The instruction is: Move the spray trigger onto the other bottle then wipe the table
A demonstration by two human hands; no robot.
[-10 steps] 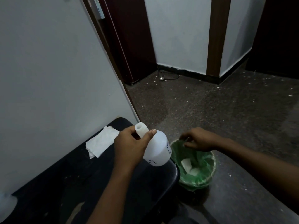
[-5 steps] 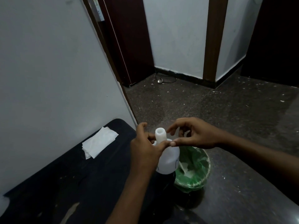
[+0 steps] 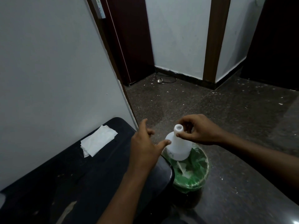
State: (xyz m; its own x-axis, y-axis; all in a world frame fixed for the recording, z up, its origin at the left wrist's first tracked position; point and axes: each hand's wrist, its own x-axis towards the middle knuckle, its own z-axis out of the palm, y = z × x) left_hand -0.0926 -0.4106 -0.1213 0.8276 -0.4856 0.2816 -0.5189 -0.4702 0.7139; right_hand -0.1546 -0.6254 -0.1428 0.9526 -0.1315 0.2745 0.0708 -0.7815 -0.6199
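A dark table [image 3: 68, 175] runs along a pale wall, its rounded corner just beside a green-lined bin [image 3: 196, 172] on the speckled floor. A folded white cloth [image 3: 98, 139] lies on the table near the wall, untouched. A white bottle [image 3: 178, 147], neck open and no spray trigger in sight, is held upright above the table's corner and the bin's rim. The right hand [image 3: 200, 130] pinches the neck between thumb and fingers; the left hand [image 3: 144, 146] is spread and grasping nothing, its thumb tip touching the bottle's shoulder. With only a light pinch high on the neck, the bottle could slip or tip into the bin below, likely spilling whatever it holds, since its mouth is uncapped
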